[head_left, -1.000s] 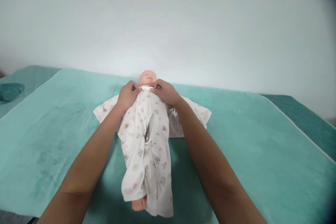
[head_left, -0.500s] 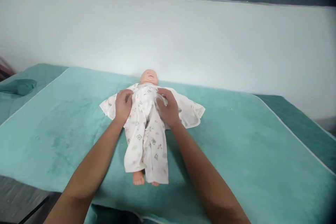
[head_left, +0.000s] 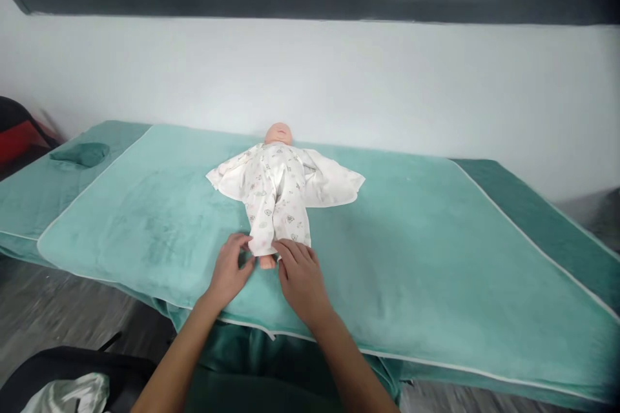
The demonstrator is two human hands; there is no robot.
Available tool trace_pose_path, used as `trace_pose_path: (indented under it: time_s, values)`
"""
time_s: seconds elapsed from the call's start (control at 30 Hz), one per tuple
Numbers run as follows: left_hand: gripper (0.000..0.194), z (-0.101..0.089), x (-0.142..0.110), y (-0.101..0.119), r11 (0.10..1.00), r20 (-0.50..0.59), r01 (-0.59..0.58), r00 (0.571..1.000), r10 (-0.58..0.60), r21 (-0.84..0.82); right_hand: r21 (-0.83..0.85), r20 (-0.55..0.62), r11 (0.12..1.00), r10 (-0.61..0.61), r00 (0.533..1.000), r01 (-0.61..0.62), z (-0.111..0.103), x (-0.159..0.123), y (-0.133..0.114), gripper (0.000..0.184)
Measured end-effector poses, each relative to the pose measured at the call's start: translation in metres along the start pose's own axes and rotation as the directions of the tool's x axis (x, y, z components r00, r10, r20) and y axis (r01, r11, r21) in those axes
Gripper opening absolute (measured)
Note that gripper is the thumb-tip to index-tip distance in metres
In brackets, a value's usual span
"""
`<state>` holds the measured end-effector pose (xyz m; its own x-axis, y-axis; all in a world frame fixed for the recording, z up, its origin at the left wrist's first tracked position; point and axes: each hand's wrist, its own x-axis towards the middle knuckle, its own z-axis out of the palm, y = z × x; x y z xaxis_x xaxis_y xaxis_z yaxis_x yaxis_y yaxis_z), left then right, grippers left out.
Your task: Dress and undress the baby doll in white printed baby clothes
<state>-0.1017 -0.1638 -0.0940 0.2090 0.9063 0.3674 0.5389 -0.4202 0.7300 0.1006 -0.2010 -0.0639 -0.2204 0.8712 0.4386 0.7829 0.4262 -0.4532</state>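
Note:
A baby doll (head_left: 278, 133) lies on its back, head toward the wall, dressed in a white patterned baby top (head_left: 334, 184) spread out at both sides and matching trousers (head_left: 290, 213). At the cuff on the left side is my left hand (head_left: 231, 271), its fingertips touching the cloth, thumb and fingers apart. My right hand (head_left: 303, 281) has its fingers over the other cuff, with a bit of white hem showing by the thumb. One foot (head_left: 267, 262) of the doll shows between my hands; the other is hidden behind my right hand.
A green padded bed cover (head_left: 436, 258) lies under the doll, against a white wall (head_left: 310, 77). A small green pillow (head_left: 81, 154) is at the left. Below left stands a black chair (head_left: 87, 361) with a pale cloth (head_left: 72, 393) on it.
Both hands have moved from the doll's waist down to the trouser cuffs. The trousers now lie straighter, and the camera view has shifted to show more of the bed and window frame.

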Motion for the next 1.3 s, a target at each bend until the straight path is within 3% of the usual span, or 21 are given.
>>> trace_pose_path:
  time_s: [0.1, 0.23, 0.37, 0.57, 0.63, 0.73, 0.87, 0.93, 1.0, 1.1, 1.17, 1.3]
  values:
    - [0.028, 0.006, 0.002, 0.001, 0.995, 0.012, 0.016, 1.000, -0.017, 0.103, -0.098, -0.001, 0.995, 0.030, 1.000, -0.029, 0.006, 0.012, -0.006, 0.025]
    - [0.015, 0.006, 0.000, -0.002, 1.000, -0.076, -0.010, 0.997, 0.011, 0.012, -0.120, -0.024, 0.993, -0.004, 1.000, 0.001, 0.007, 0.019, -0.011, 0.011]
    - [0.015, 0.002, -0.016, -0.005, 0.988, -0.180, -0.104, 0.980, 0.083, -0.111, 0.008, -0.097, 0.998, -0.067, 0.993, 0.068, -0.001, 0.005, -0.019, 0.011]
    - [0.015, -0.007, -0.031, 0.001, 0.976, -0.176, -0.168, 0.974, 0.142, -0.141, 0.262, -0.131, 0.952, -0.130, 0.983, 0.161, -0.021, -0.021, -0.010, 0.028]
    - [0.009, -0.009, -0.029, 0.007, 0.976, -0.203, -0.160, 0.971, 0.128, -0.150, 0.289, -0.178, 0.954, -0.032, 0.983, 0.084, -0.021, -0.026, 0.004, 0.035]
    - [0.010, -0.004, -0.020, 0.024, 0.983, -0.220, -0.181, 0.961, 0.169, -0.036, 0.218, -0.226, 0.969, 0.168, 0.960, -0.118, -0.013, -0.032, 0.025, 0.043]
    - [0.025, 0.014, -0.002, 0.053, 0.935, 0.027, -0.295, 0.955, 0.296, 0.198, 0.117, -0.153, 0.966, 0.248, 0.957, -0.232, -0.002, -0.029, 0.036, 0.021]
    - [0.024, 0.022, 0.004, 0.063, 0.906, 0.122, -0.319, 0.947, 0.296, 0.278, 0.129, -0.129, 0.968, 0.232, 0.964, -0.215, -0.004, -0.024, 0.034, 0.014]
    - [0.017, 0.026, 0.007, 0.065, 0.901, 0.141, -0.314, 0.948, 0.284, 0.299, 0.185, -0.169, 0.969, 0.198, 0.966, -0.166, -0.011, -0.020, 0.028, 0.015]
    - [0.008, 0.024, 0.005, 0.060, 0.925, 0.089, -0.311, 0.950, 0.298, 0.218, 0.204, -0.253, 0.978, 0.088, 0.964, -0.036, -0.027, -0.023, 0.016, 0.018]
    - [0.009, 0.020, -0.001, 0.056, 0.941, 0.023, -0.311, 0.950, 0.311, 0.133, 0.155, -0.247, 0.987, -0.010, 0.969, 0.050, -0.036, -0.028, 0.011, 0.019]
    - [0.005, 0.007, -0.015, 0.049, 0.940, 0.021, -0.340, 0.941, 0.339, 0.036, 0.088, 0.042, 0.988, -0.133, 0.990, 0.129, -0.051, -0.035, 0.016, 0.010]
